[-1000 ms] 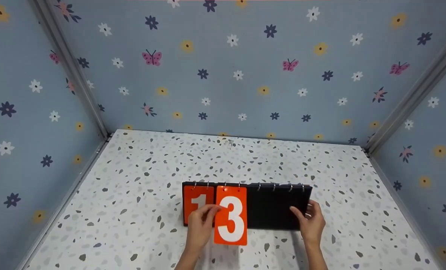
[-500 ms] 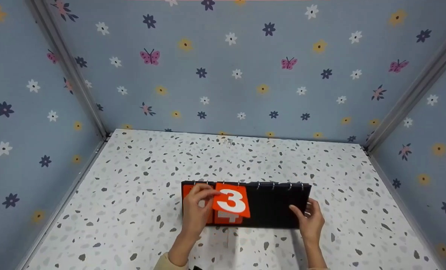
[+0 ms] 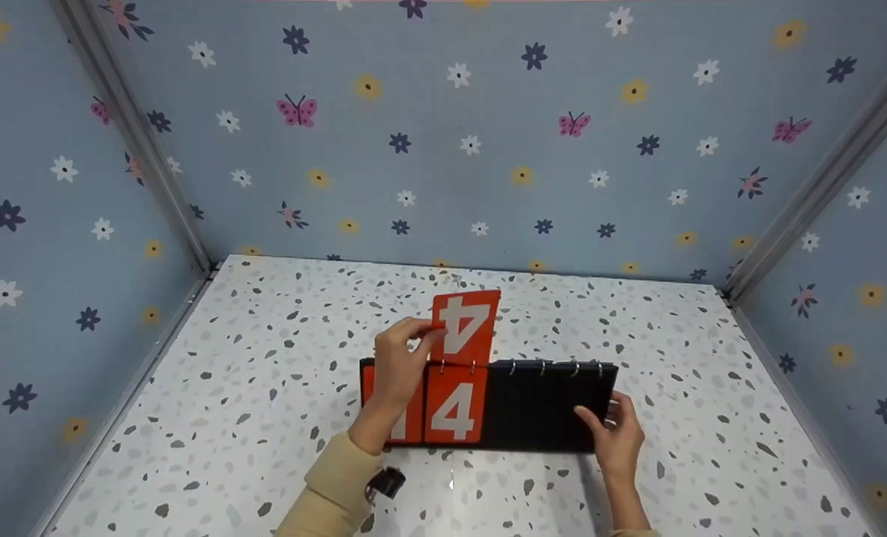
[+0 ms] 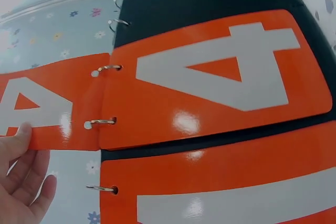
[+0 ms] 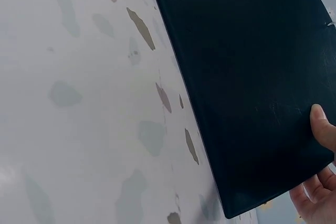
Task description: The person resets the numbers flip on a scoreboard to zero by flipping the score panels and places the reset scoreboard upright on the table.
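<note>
A black flip scoreboard (image 3: 540, 418) with metal rings along its top edge stands on the speckled table. My left hand (image 3: 400, 365) pinches the left edge of a red number card (image 3: 477, 328), which is raised above the rings and shows an upside-down white 4 on its back. Below it, another red card with a 4 (image 4: 210, 72) lies against the board. The card with a 1 (image 4: 220, 187) hangs beside it, partly hidden by my left hand in the head view. At the board's right end, my right hand (image 3: 617, 440) grips the edge, thumb (image 5: 321, 124) on the front.
White speckled tabletop (image 3: 264, 388) surrounds the scoreboard. Blue flowered panels (image 3: 443, 134) rise behind and at both sides, joined by grey metal corner posts (image 3: 137, 134). A small black object (image 3: 389, 482) sits at the left sleeve's cuff.
My left hand has lifted the card showing 3 up and over the rings, uncovering the 4 beneath. The right hand keeps its grip on the board's end.
</note>
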A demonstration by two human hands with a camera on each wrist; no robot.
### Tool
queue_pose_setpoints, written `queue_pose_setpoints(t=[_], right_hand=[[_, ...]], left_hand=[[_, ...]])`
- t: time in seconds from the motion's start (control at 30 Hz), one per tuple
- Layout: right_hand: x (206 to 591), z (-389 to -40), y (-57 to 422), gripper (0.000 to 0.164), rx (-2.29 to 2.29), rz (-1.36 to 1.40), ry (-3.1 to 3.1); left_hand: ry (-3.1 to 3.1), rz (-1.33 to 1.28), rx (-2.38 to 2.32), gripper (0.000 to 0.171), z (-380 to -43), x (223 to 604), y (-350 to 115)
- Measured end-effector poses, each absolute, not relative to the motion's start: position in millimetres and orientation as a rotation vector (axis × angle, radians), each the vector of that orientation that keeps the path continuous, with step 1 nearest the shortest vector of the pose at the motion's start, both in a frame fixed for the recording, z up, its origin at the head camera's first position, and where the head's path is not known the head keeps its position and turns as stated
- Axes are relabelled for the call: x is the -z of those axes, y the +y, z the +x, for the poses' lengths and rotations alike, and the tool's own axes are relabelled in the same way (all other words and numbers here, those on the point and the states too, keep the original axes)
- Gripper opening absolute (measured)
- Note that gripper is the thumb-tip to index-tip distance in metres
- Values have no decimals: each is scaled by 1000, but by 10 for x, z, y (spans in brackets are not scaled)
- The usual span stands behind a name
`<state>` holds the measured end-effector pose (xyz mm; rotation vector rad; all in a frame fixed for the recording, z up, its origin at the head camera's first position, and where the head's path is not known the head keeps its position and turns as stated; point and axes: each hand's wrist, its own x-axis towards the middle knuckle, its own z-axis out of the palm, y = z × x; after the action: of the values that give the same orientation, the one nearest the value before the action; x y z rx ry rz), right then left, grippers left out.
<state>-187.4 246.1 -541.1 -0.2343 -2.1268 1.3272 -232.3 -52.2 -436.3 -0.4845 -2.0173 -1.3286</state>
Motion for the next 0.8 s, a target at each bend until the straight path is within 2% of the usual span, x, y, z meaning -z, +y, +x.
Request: queue_pose_setpoints(t=[0.3,0.8], right_hand=[[5436,-1901,2472,43,-1332,-254,-2128],[5426,-1895,2481,42,-1304,-260,-2152]], left_hand=[[-2073,-438,1270,8,-2590,4406,-493],[-2349,-225,1035,27,-2625,4392,-492]])
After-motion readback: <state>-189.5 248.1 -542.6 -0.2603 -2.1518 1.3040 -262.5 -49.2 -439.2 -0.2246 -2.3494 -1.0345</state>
